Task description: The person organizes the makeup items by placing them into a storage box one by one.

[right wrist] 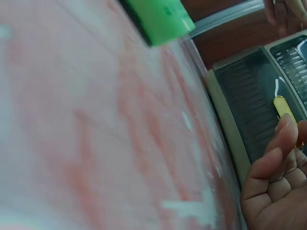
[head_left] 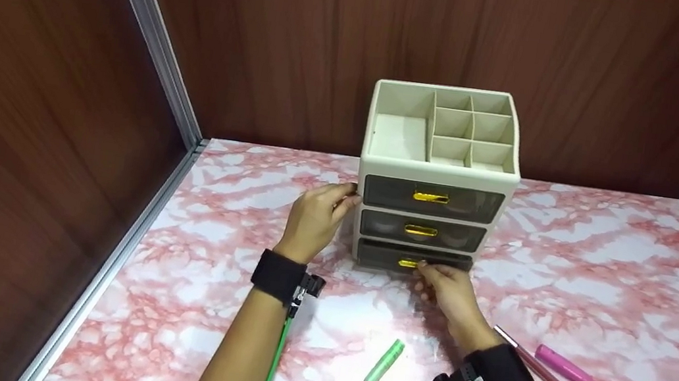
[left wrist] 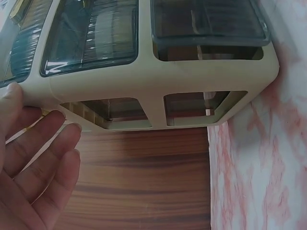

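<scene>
A cream desktop organizer (head_left: 441,173) with three smoky clear-front drawers stands upright near the back wall. My right hand (head_left: 448,292) pinches the gold handle (head_left: 408,262) of the bottom drawer (head_left: 378,254). That drawer's front (left wrist: 211,24) juts out a little from the body in the left wrist view, with a gap beside it. At the organizer's upper left side is my left hand (head_left: 316,217), its thumb at the front edge and its fingers loosely bent along the side. The middle and top drawers are closed.
On the pink marbled table (head_left: 217,306) lies a green marker (head_left: 383,364) in front of the organizer. A pink marker (head_left: 564,366) and a dark red pen (head_left: 543,372) lie beside my right wrist. Wood panels (head_left: 280,43) enclose the back and sides.
</scene>
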`<act>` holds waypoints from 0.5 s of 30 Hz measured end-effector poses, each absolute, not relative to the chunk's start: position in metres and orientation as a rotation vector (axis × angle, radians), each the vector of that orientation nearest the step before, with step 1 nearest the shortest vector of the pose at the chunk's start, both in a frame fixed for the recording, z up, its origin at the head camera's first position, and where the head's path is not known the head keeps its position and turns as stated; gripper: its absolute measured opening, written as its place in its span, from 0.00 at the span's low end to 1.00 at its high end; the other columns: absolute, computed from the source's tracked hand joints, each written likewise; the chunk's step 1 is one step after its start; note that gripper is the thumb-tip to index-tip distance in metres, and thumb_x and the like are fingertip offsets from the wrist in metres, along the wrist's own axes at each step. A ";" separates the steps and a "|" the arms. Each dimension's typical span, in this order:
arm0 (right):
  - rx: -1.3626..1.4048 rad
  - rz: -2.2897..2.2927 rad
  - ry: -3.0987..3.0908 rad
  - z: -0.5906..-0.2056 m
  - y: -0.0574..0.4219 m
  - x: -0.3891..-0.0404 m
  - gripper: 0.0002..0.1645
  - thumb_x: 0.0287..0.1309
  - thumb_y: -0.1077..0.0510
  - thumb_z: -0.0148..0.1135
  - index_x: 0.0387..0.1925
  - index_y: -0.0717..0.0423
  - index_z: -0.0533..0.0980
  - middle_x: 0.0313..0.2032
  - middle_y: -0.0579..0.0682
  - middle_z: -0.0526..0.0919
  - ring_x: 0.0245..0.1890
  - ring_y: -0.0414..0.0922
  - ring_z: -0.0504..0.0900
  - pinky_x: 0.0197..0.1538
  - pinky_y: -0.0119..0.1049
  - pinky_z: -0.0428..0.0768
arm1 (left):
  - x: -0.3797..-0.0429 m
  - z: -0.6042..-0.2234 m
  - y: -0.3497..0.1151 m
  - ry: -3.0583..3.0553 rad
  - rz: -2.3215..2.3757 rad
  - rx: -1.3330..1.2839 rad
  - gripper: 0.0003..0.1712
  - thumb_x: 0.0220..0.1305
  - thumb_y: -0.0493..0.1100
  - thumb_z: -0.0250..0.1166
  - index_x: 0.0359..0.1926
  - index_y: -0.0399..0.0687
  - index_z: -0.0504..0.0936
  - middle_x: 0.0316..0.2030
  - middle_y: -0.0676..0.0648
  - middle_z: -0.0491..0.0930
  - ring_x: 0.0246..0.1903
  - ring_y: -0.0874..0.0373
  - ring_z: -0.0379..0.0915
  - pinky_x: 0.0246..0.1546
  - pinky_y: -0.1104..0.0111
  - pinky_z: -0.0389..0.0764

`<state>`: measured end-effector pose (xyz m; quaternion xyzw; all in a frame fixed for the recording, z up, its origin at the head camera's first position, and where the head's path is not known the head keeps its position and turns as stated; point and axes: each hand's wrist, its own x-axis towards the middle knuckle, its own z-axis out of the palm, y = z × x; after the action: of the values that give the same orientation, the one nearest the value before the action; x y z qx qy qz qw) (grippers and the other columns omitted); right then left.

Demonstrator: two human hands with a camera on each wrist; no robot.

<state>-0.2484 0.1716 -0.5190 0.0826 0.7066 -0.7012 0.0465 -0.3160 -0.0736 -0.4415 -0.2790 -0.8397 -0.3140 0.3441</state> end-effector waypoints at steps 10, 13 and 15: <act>0.266 -2.123 2.168 -0.519 0.168 -0.227 0.27 0.53 0.47 0.59 0.38 0.71 0.74 0.21 0.56 0.76 0.14 0.42 0.70 0.16 0.33 0.69 | -0.315 -0.439 -0.073 -2.207 -0.827 -0.716 0.18 0.59 0.54 0.57 0.42 0.47 0.81 0.37 0.50 0.81 0.37 0.59 0.77 0.39 0.68 0.75; 0.264 -2.101 2.194 -0.519 0.168 -0.223 0.27 0.54 0.47 0.59 0.37 0.71 0.75 0.20 0.55 0.76 0.15 0.42 0.70 0.17 0.32 0.70 | -0.313 -0.438 -0.074 -2.213 -0.826 -0.720 0.19 0.59 0.54 0.56 0.43 0.47 0.81 0.37 0.49 0.81 0.37 0.59 0.77 0.39 0.67 0.75; 0.260 -2.085 2.209 -0.518 0.167 -0.220 0.26 0.55 0.48 0.58 0.37 0.72 0.75 0.19 0.54 0.76 0.15 0.41 0.70 0.18 0.31 0.69 | -0.313 -0.438 -0.075 -2.216 -0.827 -0.722 0.19 0.58 0.54 0.57 0.43 0.47 0.81 0.37 0.50 0.81 0.37 0.59 0.77 0.38 0.67 0.75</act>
<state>-0.2203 0.1672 -0.5185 0.0851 0.7238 -0.6831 0.0464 -0.3135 -0.0747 -0.4376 -0.2758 -0.8464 -0.3158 0.3282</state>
